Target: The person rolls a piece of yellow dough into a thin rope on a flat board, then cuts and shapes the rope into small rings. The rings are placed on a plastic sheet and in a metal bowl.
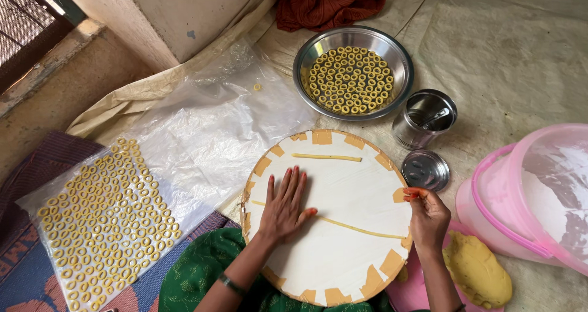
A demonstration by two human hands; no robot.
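The left hand (pixel 285 208) lies flat and open, fingers stretched, on a thin rope of yellow dough (pixel 361 228). This rope lies on a round white board (pixel 343 257). Its long axis goes slanted: one short end shows just left of the left hand, and the long part runs from under the palm down toward the right hand (pixel 427 217), ending close to the board's rim. The right hand is closed on the right rim of the board, with the fingers curled over the edge.

Beyond the fingertips of the left hand there is a second, shorter dough strip (pixel 326 157), almost level across the board, well apart from the hand. Between the two strips the white surface is bare, and also below the long rope toward the person.

Farther beyond the board stands a steel bowl (pixel 401 67) with many small yellow dough rings in it. Near the right hand, on the far side, are a small steel cup (pixel 407 131) with a spoon inside and a round steel lid (pixel 425 170). To the right of the right hand a pink bucket (pixel 520 183) lies on its side, and just beside the wrist is a lump of yellow dough (pixel 478 275). To the left of the left hand a clear plastic sheet (pixel 208 134) holds rows of dough rings (pixel 107 220).
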